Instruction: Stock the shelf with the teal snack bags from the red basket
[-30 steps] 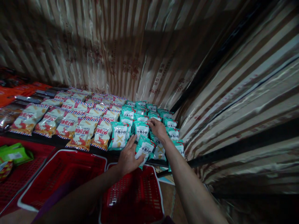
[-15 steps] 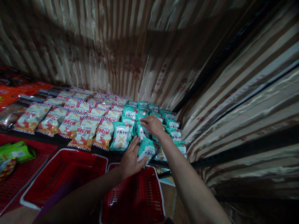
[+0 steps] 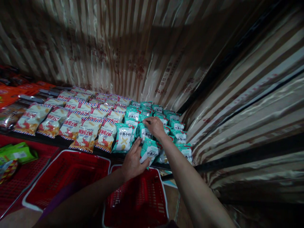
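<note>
My left hand (image 3: 135, 161) is at the front of the teal snack bags, its thumb on the lower edge of a tilted teal snack bag (image 3: 149, 151) and its fingers along the bag's left side. Just behind, my right hand (image 3: 156, 128) pinches the top edge of another teal snack bag (image 3: 144, 132), which stands upright. The right fingertips are partly hidden by the hand. A teal-and-white snack bag (image 3: 123, 139) leans at the front left of this group. More teal snack bags (image 3: 178, 126) stand in rows around my right hand.
White-and-red snack bags (image 3: 85, 134) fill the shelf to the left, with orange packages (image 3: 14, 95) farther off. Red baskets (image 3: 136, 201) (image 3: 71, 177) sit below the shelf edge. Green packets (image 3: 20, 153) lie in another basket at left. Striped curtains (image 3: 114, 41) hang behind and to the right.
My right hand's fingers have drawn in at the top edge of the standing snack bag. My left hand stays at the front bag, almost unmoved. The view has shifted slightly.
</note>
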Demonstrator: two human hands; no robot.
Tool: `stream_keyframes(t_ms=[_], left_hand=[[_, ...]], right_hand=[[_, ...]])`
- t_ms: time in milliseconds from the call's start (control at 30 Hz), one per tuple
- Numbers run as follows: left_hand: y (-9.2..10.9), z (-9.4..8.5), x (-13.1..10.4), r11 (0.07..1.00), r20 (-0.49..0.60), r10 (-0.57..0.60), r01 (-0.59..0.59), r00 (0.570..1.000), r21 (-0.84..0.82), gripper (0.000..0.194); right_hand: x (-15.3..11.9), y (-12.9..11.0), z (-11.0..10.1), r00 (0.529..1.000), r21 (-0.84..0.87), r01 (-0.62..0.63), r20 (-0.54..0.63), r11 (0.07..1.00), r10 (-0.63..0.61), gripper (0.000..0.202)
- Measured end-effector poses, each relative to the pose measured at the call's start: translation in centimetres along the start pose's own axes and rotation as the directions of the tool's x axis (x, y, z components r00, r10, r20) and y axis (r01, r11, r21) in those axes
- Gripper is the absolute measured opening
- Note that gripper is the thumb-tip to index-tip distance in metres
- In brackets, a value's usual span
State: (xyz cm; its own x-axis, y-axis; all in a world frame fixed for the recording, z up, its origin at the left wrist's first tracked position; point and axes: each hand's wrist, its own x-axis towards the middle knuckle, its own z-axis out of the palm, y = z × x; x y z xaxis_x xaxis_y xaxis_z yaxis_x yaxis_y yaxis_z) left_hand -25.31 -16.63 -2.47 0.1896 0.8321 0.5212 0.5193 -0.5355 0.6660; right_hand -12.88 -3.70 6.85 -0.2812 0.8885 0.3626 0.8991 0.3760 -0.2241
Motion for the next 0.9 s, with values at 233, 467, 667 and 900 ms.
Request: stream_keyframes(t_ms=[233, 467, 667, 900], left_hand=[[-0.4, -0.2, -0.3, 0.999, 0.017, -0.033, 0.034, 0.999, -0.024, 0.049], [-0.7, -0.4, -0.4, 0.996, -0.136, -0.090, 0.089, 0.987, -0.014, 0.048], [-0.2, -0.9, -0.6, 0.975, -0.149, -0.220, 0.220, 0.964, -0.019, 0.056], [0.7, -1.4, -0.4, 0.933, -0.052, -0.352, 0.346, 0.935, -0.099, 0.076]], right_hand=[[-8.8, -1.6, -2.0, 0.789, 0.572, -0.193, -0.392, 0.797, 0.473, 0.038], [-19.3, -5.4, 3.2, 0.578, 0.773, -0.331, -0.287, 0.541, 0.764, 0.046], [-19.1, -6.7, 5.3, 0.736, 0.673, -0.408, -0.158, 0.617, 0.659, 0.059], [-17.0, -6.8, 5.6, 0.793, 0.675, -0.333, -0.178, 0.658, 0.583, 0.071]])
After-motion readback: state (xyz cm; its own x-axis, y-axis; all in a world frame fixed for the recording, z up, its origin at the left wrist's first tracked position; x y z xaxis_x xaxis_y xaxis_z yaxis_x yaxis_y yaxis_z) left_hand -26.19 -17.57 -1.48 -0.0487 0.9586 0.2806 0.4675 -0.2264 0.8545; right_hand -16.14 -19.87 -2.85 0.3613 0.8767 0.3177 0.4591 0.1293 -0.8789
